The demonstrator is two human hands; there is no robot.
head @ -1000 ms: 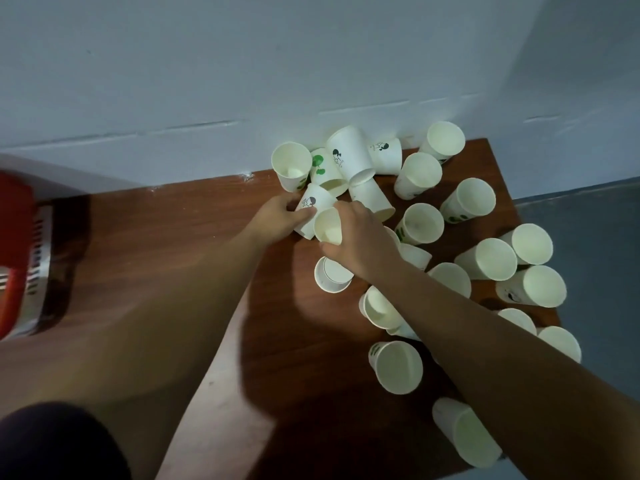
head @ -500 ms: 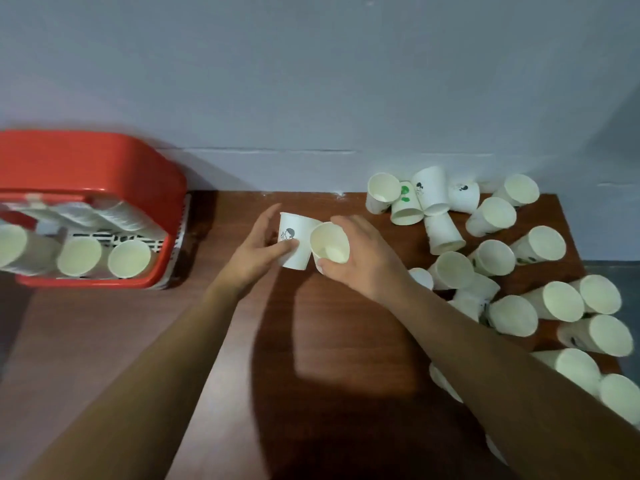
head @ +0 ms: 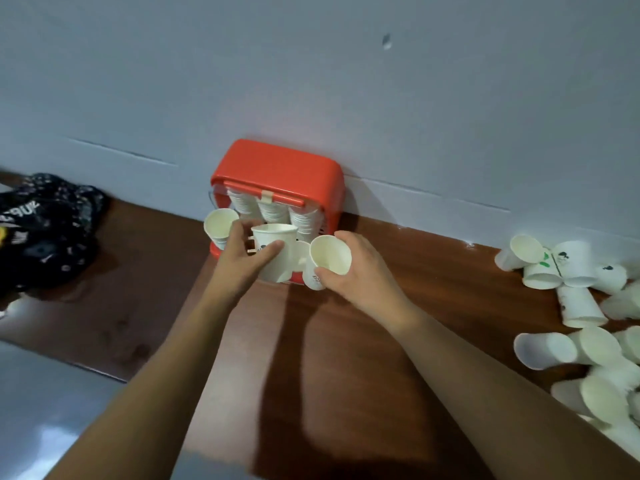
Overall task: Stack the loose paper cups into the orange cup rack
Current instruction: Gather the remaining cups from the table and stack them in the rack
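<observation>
The orange cup rack point(head: 277, 168) stands against the wall on the brown table, with three stacks of white cups lying in it, mouths toward me. My left hand point(head: 242, 261) grips a white paper cup point(head: 275, 251) with a small black print, right in front of the rack's middle stack. My right hand point(head: 360, 271) holds a second paper cup point(head: 329, 254), its mouth facing me, just right of the first. Another cup mouth point(head: 220, 225) sticks out at the rack's left stack. Loose paper cups point(head: 568, 306) lie in a heap at the table's right end.
A dark printed cloth or bag point(head: 45, 230) lies on the table's left end. The grey wall point(head: 311, 81) rises directly behind the rack. The table's front edge point(head: 97, 370) drops to a grey floor at lower left.
Both hands carried their cups leftward from the loose pile to the rack's front. The view swung left, so the rack now sits in the centre and the pile at the right edge.
</observation>
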